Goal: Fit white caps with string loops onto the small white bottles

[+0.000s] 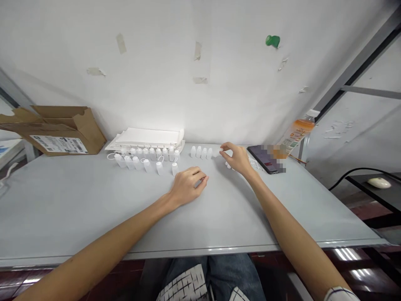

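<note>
grey tabletop (94, 209): small white bottles (204, 153) stand upright, just left of the right hand (236, 158), beyond the left hand (189, 185); whether either curled hand grips anything, i cannot tell.

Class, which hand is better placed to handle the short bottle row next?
Probably the right hand: it's beside the short row of small bottles; the left hand is nearer the front edge of the table.

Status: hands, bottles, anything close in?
Left hand half-curled, grip unclear. Right hand by right end of short bottle row. Larger bottle group to the left. Phone close beside right hand.
</note>
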{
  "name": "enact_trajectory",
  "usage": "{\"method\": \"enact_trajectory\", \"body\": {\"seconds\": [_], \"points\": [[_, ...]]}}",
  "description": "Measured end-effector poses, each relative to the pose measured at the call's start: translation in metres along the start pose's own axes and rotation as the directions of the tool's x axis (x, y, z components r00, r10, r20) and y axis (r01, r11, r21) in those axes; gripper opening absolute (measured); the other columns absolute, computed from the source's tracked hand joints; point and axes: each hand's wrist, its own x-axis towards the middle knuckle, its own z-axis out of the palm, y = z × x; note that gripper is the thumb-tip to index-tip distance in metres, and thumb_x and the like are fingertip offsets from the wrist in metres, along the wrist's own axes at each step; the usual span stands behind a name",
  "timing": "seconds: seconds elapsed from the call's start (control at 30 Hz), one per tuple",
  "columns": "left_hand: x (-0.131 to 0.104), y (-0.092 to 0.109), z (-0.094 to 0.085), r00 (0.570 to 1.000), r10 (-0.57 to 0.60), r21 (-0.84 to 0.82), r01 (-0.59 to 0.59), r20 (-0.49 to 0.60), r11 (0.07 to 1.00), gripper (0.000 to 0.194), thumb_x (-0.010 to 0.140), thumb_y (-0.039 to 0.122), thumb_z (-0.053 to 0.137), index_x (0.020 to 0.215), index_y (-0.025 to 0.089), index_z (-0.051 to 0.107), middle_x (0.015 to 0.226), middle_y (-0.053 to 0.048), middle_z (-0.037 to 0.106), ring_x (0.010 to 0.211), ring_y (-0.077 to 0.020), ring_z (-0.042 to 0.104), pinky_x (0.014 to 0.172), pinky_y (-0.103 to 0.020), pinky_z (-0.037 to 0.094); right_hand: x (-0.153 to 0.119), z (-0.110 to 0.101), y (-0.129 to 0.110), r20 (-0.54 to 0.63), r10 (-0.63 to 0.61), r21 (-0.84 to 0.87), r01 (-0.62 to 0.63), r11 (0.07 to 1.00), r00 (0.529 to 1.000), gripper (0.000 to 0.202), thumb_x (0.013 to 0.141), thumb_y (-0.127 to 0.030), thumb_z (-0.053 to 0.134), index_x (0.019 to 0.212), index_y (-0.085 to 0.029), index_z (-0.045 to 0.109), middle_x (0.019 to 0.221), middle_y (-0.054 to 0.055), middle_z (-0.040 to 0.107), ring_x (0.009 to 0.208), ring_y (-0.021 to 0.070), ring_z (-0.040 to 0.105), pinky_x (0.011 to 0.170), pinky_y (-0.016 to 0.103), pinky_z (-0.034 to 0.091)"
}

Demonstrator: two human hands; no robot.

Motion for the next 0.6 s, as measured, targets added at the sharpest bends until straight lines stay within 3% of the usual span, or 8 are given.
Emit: {"method": "enact_trajectory", "body": {"seconds": [0.07,0.13,0.23,0.4,0.5,0.6], "points": [[0.0,0.001,0.0,1.0,-0.024,-0.002,0.024,-0.01,1.0,0.022,0.092,0.023,0.049,0.083,0.018,0.068,0.08,-0.003,0.068,0.065,-0.0117,0.06,0.054,-0.023,0.039,-0.005,-0.016,-0.007,0.018,-0.013,0.076,0.012,0.997,1.0,0.011,0.083,-0.023,0.06,0.09,-0.019,0.066,0.093,0.005,0.074,0.089,0.023,0.068,0.082,0.035,0.048],[0.0,0.002,0.0,0.997,-0.065,0.004,0.066,-0.041,0.998,0.019,0.092,0.026,0.052,0.099,0.018,0.068,0.091,-0.004,0.068,0.068,-0.0121,0.061,0.055,-0.023,0.041,-0.01,-0.028,-0.015,0.124,-0.036,0.212,0.009,0.977,0.992,0.01,0.081,-0.027,0.063,0.083,-0.018,0.066,0.084,0.005,0.073,0.082,0.0205,0.068,0.077,0.032,0.05],[0.001,0.002,-0.002,0.992,-0.125,-0.009,0.125,-0.032,0.992,0.031,0.091,0.034,0.056,0.118,0.02,0.061,0.102,-0.006,0.065,0.071,-0.0131,0.061,0.056,-0.024,0.044,-0.019,-0.031,-0.03,0.294,-0.068,0.397,-0.057,0.916,0.953,0.015,0.078,-0.031,0.067,0.079,-0.016,0.067,0.079,0.005,0.071,0.078,0.0184,0.067,0.071,0.028,0.051],[0.002,-0.004,-0.002,0.989,-0.122,-0.134,0.133,0.087,0.982,0.023,0.093,0.032,0.052,0.108,0.019,0.065,0.084,-0.003,0.064,0.061,-0.0118,0.056,0.057,-0.025,0.045,-0.027,-0.017,-0.046,0.452,-0.185,0.562,-0.117,0.819,0.873,0.023,0.079,-0.038,0.067,0.086,-0.015,0.068,0.08,0.006,0.07,0.075,0.018,0.067,0.062,0.027,0.052],[0.002,-0.006,-0.001,0.986,-0.142,-0.18,0.156,0.088,0.971,0.023,0.092,0.029,0.052,0.107,0.018,0.065,0.078,-0.003,0.063,0.058,-0.012,0.054,0.057,-0.026,0.046,-0.022,-0.023,-0.037,0.406,-0.124,0.551,-0.134,0.824,0.906,0.029,0.079,-0.041,0.067,0.093,-0.016,0.067,0.084,0.007,0.07,0.07,0.0182,0.068,0.054,0.025,0.05],[0.001,-0.006,0.0,0.983,-0.171,-0.181,0.181,0.066,0.967,0.025,0.089,0.027,0.054,0.109,0.017,0.064,0.085,-0.004,0.068,0.056,-0.0118,0.055,0.057,-0.027,0.047,-0.015,-0.041,-0.011,0.163,0.051,0.356,-0.107,0.928,0.985,0.022,0.08,-0.036,0.064,0.09,-0.016,0.067,0.082,0.007,0.07,0.06,0.0145,0.064,0.051,0.023,0.045]]}}
